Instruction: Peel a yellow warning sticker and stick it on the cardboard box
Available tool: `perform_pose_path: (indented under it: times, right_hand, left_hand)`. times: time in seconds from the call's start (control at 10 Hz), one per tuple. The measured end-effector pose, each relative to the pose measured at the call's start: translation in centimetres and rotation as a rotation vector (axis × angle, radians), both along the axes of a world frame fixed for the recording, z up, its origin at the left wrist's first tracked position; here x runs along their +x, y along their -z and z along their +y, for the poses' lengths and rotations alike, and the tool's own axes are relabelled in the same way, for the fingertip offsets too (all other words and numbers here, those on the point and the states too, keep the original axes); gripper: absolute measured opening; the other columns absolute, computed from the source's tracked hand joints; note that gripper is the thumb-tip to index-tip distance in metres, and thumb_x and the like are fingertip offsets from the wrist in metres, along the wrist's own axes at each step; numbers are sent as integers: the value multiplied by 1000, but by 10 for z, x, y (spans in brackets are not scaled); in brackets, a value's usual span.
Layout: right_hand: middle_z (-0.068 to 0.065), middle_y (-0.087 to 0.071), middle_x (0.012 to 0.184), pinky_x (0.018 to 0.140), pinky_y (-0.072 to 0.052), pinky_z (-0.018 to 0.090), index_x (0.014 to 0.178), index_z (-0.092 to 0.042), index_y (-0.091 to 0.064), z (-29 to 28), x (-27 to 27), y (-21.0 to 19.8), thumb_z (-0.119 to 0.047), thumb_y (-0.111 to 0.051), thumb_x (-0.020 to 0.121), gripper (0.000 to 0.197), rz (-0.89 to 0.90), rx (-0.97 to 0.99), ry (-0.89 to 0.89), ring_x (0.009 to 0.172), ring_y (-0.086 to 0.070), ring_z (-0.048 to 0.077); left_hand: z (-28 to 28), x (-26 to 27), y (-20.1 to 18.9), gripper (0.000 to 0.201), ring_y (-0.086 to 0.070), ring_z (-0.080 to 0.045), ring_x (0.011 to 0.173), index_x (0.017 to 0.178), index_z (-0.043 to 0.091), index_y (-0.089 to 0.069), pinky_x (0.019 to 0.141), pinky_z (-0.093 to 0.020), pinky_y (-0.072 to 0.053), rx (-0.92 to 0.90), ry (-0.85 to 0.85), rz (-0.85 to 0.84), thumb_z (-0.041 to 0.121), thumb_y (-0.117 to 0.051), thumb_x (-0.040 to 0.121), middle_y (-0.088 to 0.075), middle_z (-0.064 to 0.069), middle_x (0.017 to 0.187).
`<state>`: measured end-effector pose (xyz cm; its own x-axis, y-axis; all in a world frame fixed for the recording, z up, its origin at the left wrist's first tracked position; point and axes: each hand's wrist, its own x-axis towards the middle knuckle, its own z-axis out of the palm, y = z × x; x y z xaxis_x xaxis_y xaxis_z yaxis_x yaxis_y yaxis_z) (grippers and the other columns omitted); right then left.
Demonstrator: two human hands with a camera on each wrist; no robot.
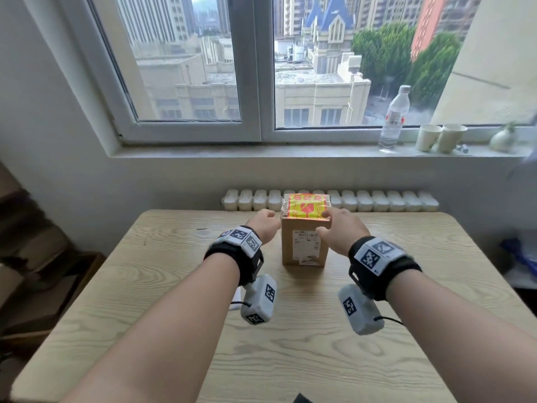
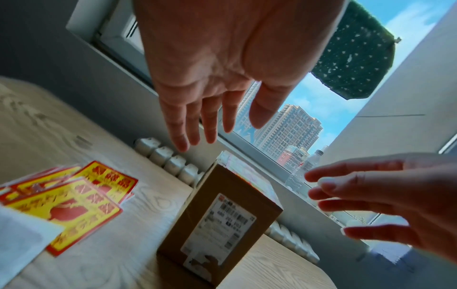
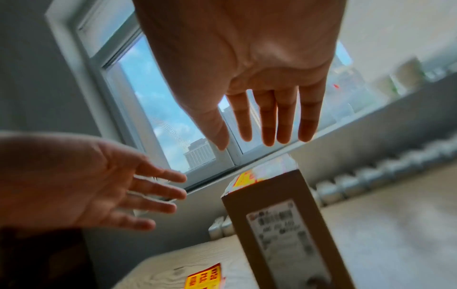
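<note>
A small upright cardboard box with a white shipping label stands at the far middle of the wooden table. A yellow and red warning sticker lies flat on its top. My left hand hovers just left of the box top, fingers straight and empty. My right hand is at the box's top right edge, fingers spread and holding nothing; whether it touches the box I cannot tell. A loose stack of more yellow stickers lies on the table to the left, hidden under my left arm in the head view.
A white radiator runs behind the table's far edge. On the window sill stand a water bottle and two paper cups. Cardboard boxes sit on the floor at the left. White backing paper lies by the stickers.
</note>
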<state>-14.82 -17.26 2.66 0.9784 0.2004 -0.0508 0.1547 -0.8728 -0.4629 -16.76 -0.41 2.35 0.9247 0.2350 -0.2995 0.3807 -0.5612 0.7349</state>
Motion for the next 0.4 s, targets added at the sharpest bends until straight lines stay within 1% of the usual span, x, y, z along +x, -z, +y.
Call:
perform_pose_path:
  times: [0.1,0.2,0.3,0.4]
  right_hand:
    - [5,-58,129,89,-48,32,130,-18,-50,4,3,-27,-29,-55,89,43,-65,-137,-37,114,-57,22]
    - [7,-58,130,93,-48,38,129,-16,-51,6,15,-56,-34,-53,90,43,-49,-220,-58,116,-56,25]
    - [7,-59,130,98,-46,38,127,-12,-53,10,26,-88,-36,-50,92,42,-54,-266,-70,118,-56,26]
    - [11,-57,134,99,-43,35,130,-7,-52,18,38,-119,-34,-41,97,44,-92,-229,-50,120,-54,26]
  left_hand:
    - [2,4,-24,56,-43,-25,138,147,9,-37,113,-34,-35,135,62,2,15,-48,92,-43,-10,151]
    - [8,12,-54,57,-36,-24,142,149,9,-32,114,-32,-29,301,140,-30,17,-43,94,-37,-9,155]
    - [13,20,-94,51,-38,-25,141,147,5,-37,112,-31,-30,363,157,-70,13,-41,96,-39,-12,153]
    - [13,32,-127,44,-45,-30,135,139,-2,-47,108,-33,-34,305,104,-208,11,-38,98,-47,-19,145]
